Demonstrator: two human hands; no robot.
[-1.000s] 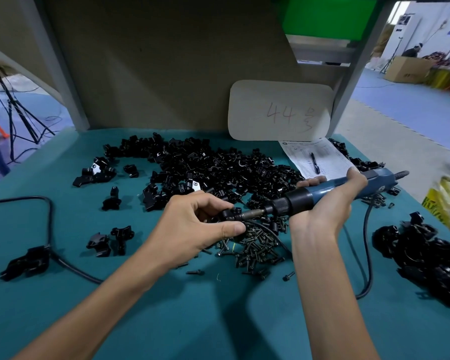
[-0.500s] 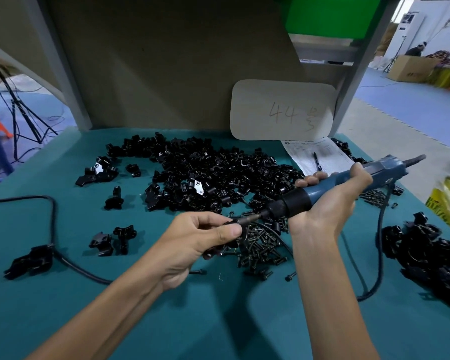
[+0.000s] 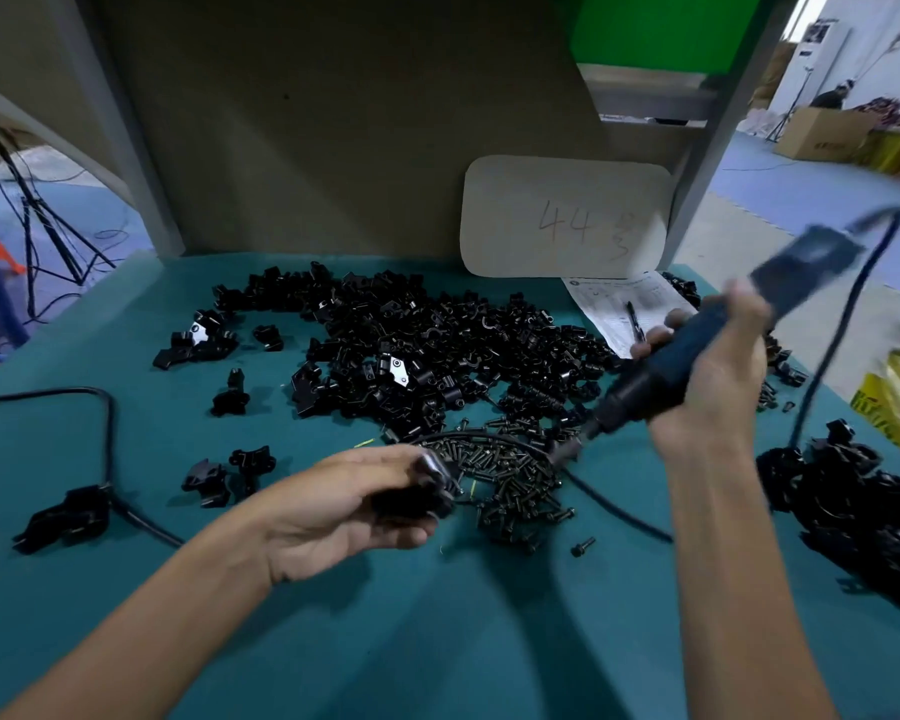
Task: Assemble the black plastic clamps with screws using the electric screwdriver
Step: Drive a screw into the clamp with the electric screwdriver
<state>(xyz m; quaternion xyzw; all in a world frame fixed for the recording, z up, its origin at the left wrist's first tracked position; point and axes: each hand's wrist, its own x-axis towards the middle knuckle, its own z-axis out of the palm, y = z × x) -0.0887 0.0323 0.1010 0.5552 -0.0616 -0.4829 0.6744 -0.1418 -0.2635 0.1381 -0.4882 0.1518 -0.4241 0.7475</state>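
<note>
My left hand [image 3: 333, 511] holds a black plastic clamp [image 3: 421, 491] low over the teal table, just left of a heap of black screws [image 3: 515, 480]. My right hand [image 3: 707, 371] grips the blue electric screwdriver [image 3: 687, 350], tilted steeply with its tail up and blurred. Its bit [image 3: 572, 452] points down at the screw heap, apart from the clamp. A big pile of loose black clamp parts [image 3: 427, 350] lies behind.
Finished black clamps [image 3: 863, 501] are heaped at the right edge. A few single clamps [image 3: 230, 470] and a black cable [image 3: 105, 433] lie on the left. A paper sheet with a pen [image 3: 630, 314] and a card marked 44 [image 3: 567, 215] stand at the back.
The screwdriver's bit has left the clamp and swung right, its tail rising. My left hand has lowered and drawn the clamp left, toward me.
</note>
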